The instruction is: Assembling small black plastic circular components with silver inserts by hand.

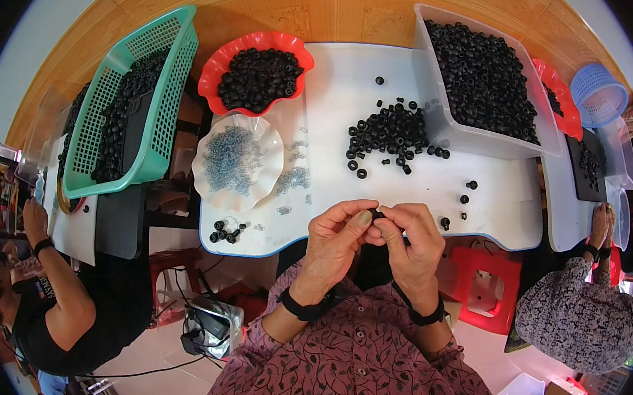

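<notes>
Both my hands, left hand and right hand, pinched shut on one black ring. Small finished pile on the table; loose heap and full bin look untouched.

green basket, red stool, blue basket, two seated co-workers at either side

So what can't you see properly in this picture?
- Head view: the small black piece pinched between the left hand and right hand is mostly covered by fingertips.
- Head view: the parts in the clear scalloped dish are too small to identify.
- Head view: the green basket has its mesh wall screening the black pieces inside.
</notes>
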`<state>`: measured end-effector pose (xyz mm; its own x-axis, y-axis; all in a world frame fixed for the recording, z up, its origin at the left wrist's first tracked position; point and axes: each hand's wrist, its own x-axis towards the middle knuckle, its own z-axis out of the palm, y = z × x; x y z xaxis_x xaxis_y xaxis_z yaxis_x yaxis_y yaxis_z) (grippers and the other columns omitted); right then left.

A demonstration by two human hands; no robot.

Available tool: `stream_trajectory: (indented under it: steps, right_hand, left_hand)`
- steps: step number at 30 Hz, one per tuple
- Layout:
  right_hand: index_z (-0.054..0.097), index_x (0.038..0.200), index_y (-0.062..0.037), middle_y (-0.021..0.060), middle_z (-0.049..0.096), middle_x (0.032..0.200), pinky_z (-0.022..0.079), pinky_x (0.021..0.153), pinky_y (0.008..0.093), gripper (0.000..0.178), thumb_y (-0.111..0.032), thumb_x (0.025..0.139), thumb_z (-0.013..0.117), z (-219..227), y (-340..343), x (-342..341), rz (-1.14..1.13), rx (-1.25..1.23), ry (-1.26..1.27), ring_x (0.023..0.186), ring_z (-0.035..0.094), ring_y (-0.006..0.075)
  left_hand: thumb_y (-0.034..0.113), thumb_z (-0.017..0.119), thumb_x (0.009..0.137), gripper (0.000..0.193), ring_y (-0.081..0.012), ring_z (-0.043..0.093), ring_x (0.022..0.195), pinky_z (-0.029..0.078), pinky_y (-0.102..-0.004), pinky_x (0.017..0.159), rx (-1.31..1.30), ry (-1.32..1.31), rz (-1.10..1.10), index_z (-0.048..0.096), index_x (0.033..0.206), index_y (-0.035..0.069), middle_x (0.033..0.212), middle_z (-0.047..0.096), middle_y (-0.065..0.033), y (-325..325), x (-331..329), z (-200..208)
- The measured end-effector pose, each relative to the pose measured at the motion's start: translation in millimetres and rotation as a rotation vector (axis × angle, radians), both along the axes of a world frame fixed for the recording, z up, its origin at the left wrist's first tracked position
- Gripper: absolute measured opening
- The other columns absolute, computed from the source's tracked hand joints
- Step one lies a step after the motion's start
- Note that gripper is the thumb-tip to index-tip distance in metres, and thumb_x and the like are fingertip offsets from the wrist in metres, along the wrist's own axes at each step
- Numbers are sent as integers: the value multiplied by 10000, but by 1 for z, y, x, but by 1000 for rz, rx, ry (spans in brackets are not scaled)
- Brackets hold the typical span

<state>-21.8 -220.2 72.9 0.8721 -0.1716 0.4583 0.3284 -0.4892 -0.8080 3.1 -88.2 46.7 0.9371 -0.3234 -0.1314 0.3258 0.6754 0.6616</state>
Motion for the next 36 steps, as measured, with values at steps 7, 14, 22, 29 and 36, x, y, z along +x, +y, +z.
stream_trajectory:
  steps: [7,14,22,29,36]
  right_hand:
    - [683,1010,-3,108,624,922,555,639,271,186,32,828,697,3,1,-2,22,-17,4,740,669,180]
    - [678,988,2,91,623,910,518,644,240,154,36,838,685,0,-2,-1,50,89,41,758,645,141]
    - [657,995,16,72,596,945,493,724,228,122,23,874,655,-9,-5,-2,115,321,115,824,613,123]
    - [623,1020,24,64,571,1015,473,787,212,112,36,909,611,-13,-3,-4,167,525,196,893,588,105]
    - [625,1016,17,64,573,1006,481,782,214,113,33,904,618,-13,-2,-4,157,462,181,885,593,105]
  left_hand:
    - [70,577,967,226,-130,654,761,587,-279,703,4,-18,7,621,1155,-48,900,665,-79,3,0,-5]
    - [82,581,967,247,-130,654,743,585,-278,694,-25,30,-31,617,1169,-56,887,667,-80,4,-1,-2]
    - [90,556,978,250,-142,672,780,607,-316,745,-21,52,-41,611,1180,-47,887,679,-92,5,-1,-1]
    - [93,550,981,246,-145,674,782,614,-323,742,-78,85,-54,612,1177,-42,906,680,-96,6,0,-1]
    - [91,554,979,242,-143,672,781,614,-322,740,-73,73,-41,614,1172,-43,905,680,-97,6,-1,-2]
